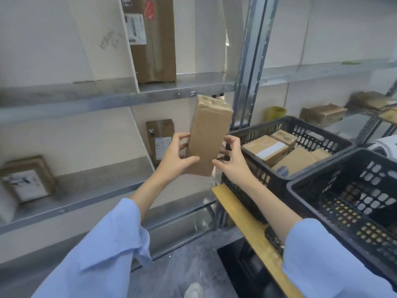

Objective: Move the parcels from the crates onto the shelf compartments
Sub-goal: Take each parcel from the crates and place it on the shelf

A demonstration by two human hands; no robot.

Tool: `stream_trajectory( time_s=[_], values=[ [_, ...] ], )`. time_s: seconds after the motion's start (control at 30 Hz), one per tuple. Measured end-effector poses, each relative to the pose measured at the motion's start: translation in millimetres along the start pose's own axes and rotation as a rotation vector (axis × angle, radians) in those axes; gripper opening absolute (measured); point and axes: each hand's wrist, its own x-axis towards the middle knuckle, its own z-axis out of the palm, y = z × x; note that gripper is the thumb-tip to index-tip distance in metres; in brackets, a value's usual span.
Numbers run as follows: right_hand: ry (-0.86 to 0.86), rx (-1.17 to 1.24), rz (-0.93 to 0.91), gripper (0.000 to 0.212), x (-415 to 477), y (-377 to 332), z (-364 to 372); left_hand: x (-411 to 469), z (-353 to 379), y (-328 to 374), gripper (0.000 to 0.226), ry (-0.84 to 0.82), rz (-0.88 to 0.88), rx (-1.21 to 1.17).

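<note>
I hold a tall brown cardboard parcel (209,134) upright in front of the metal shelf (120,97). My left hand (175,157) grips its lower left side, thumb across the front. My right hand (231,159) pinches its lower right edge. The parcel hangs before the middle shelf compartment, where another labelled parcel (160,139) leans against the back wall. To the right, a black crate (300,127) contains several cardboard parcels (266,149). A second black crate (352,203) sits nearer me, and its inside looks bare.
A large brown box (153,39) stands on the upper shelf and a flat labelled parcel (26,179) lies at the left of the middle shelf. The crates rest on a yellow-edged cart (247,224). More boxes (323,114) sit on a shelf at the far right.
</note>
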Motion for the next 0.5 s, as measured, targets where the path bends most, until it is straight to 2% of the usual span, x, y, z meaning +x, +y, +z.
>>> stream_trajectory(
  time_s=[0.07,0.1,0.2,0.5],
  values=[
    [-0.031,-0.004,-0.036,0.081,0.5,-4.4,11.7,-9.3,-10.8,1.1,0.063,0.034,-0.017,-0.022],
    [-0.054,-0.012,-0.057,0.087,0.9,-7.0,17.6,-13.9,-16.6,0.5,0.073,0.042,-0.020,-0.014],
    [-0.134,-0.017,-0.084,0.090,3.4,-8.7,37.6,-28.9,-34.4,0.3,0.098,0.048,-0.063,0.003],
    [-0.359,0.029,-0.028,0.102,3.0,-19.3,82.4,-67.4,-78.1,-1.3,0.088,0.171,-0.133,0.060]
  ],
)
